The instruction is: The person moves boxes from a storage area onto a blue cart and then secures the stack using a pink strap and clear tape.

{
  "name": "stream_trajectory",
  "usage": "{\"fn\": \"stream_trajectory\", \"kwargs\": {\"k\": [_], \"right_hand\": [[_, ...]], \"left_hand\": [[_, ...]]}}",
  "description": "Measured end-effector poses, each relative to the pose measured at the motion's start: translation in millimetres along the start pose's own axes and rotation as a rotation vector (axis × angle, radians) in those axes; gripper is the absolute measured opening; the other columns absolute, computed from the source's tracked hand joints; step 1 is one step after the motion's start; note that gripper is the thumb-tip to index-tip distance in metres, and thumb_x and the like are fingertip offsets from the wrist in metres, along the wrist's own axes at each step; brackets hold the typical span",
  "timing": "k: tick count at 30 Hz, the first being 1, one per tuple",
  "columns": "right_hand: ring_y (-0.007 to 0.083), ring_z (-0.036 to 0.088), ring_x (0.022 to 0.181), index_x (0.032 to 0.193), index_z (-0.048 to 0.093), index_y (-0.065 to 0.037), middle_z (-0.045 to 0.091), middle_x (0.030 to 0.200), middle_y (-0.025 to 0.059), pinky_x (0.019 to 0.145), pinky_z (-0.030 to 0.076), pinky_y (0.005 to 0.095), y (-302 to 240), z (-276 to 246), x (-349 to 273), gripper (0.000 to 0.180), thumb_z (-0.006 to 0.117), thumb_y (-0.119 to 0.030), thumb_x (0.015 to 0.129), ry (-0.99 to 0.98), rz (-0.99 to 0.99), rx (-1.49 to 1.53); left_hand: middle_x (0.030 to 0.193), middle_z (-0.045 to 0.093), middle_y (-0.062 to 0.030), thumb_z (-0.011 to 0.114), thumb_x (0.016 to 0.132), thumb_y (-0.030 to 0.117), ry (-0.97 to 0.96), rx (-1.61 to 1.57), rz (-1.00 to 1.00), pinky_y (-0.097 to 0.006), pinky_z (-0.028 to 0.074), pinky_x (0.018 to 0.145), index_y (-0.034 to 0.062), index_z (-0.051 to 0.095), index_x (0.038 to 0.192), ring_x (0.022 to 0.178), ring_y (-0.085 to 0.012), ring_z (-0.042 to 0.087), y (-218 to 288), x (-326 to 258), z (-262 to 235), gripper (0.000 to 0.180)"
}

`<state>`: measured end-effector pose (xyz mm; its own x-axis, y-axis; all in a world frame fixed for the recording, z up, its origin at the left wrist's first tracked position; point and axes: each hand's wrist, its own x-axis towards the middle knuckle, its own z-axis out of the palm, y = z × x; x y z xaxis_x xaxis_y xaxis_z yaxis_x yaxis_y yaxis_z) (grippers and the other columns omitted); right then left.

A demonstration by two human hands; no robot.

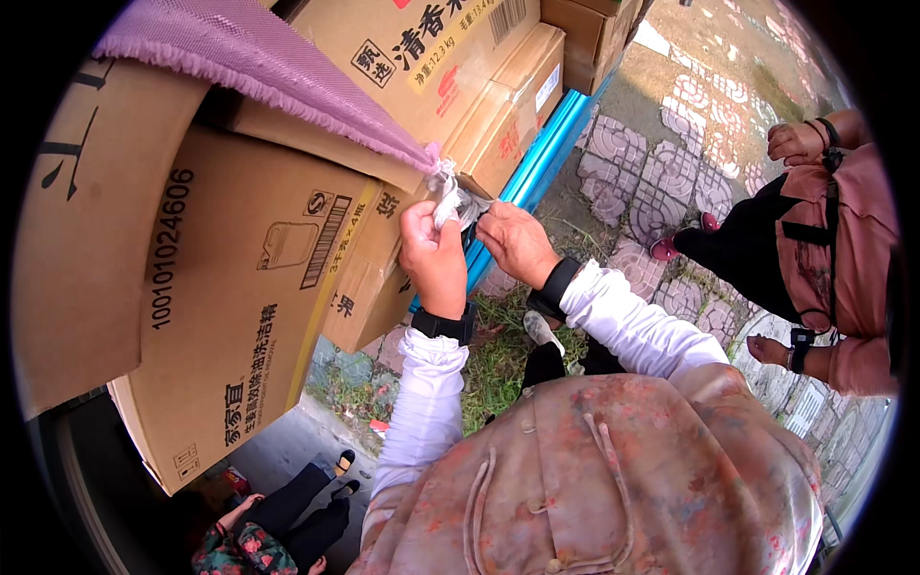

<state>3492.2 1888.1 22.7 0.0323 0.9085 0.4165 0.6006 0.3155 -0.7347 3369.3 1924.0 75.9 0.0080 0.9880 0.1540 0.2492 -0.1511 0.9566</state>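
Note:
Pinched in the fingers of my left hand (pixel 435 251) is a white plastic strip (pixel 447 196). It is knotted to the corner of a pink-purple woven cloth (pixel 278 72) stretched over cardboard boxes. My right hand (pixel 517 241) is closed close beside it, at the blue metal rail (pixel 537 158), gripping the far end of the same strip. The strip's end between the two hands is partly hidden by my fingers. Both wrists wear black bands.
Large cardboard boxes (pixel 240 259) are stacked at the left and top, along the blue rail. A person in pink (pixel 824 240) stands on the patterned paving (pixel 671 182) at right. Another person (pixel 278 527) is at lower left. Grass (pixel 498 335) grows below my hands.

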Motion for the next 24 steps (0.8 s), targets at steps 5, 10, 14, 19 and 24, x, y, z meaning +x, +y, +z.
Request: {"fn": "stream_trajectory", "kwargs": {"k": [5,10,14,19,24], "right_hand": [[0.02,0.058,0.074,0.098,0.062,-0.004,0.057,0.076,0.0047,0.067,0.046,0.0305,4.3,2.5,-27.7,0.018,0.052,-0.016,0.089,-0.043,0.446,0.57],[0.0045,0.04,0.053,0.1,0.059,-0.005,0.052,0.072,-0.0028,0.046,0.032,0.0201,-18.5,-4.2,24.9,0.018,0.052,-0.019,0.092,-0.075,0.807,1.418],[0.0042,0.037,0.051,0.088,0.054,-0.008,0.048,0.067,-0.0035,0.043,0.028,0.0192,-23.6,-8.0,40.8,0.014,0.053,-0.021,0.092,-0.147,0.897,1.686],[0.0035,0.04,0.052,0.084,0.054,-0.008,0.049,0.067,-0.0047,0.043,0.029,0.0192,-17.7,-8.5,45.3,0.008,0.052,-0.012,0.091,-0.189,0.982,1.782],[0.004,0.04,0.053,0.093,0.055,-0.007,0.046,0.065,-0.0046,0.041,0.029,0.0184,-20.2,-4.6,43.7,0.008,0.056,-0.014,0.089,-0.094,0.985,1.754]], "left_hand": [[0.085,0.061,-0.0061,0.053,0.083,0.002,-0.062,-0.118,-0.091,-0.025,0.046,0.063,-0.0035,0.056,0.111,0.07,-0.0093,0.054,9.5,-1.8,1.6,0.029],[0.079,0.062,-0.0046,0.049,0.083,0.001,-0.077,-0.061,-0.082,-0.024,0.045,0.062,-0.0039,0.059,0.108,0.068,-0.0101,0.054,14.3,1.5,2.1,0.028],[0.079,0.063,-0.0094,0.049,0.082,0.003,-0.081,0.058,-0.042,-0.028,0.047,0.064,-0.0031,0.059,0.109,0.07,-0.0148,0.058,16.1,3.9,-0.4,0.029],[0.084,0.063,-0.0112,0.047,0.084,0.002,-0.032,0.235,0.098,-0.028,0.048,0.065,-0.0042,0.052,0.115,0.072,-0.0131,0.059,32.6,-0.2,7.0,0.032],[0.088,0.064,-0.0182,0.049,0.082,0.005,-0.055,0.453,0.133,-0.034,0.049,0.069,-0.002,0.053,0.114,0.075,-0.025,0.063,38.5,11.3,8.3,0.033]]}}
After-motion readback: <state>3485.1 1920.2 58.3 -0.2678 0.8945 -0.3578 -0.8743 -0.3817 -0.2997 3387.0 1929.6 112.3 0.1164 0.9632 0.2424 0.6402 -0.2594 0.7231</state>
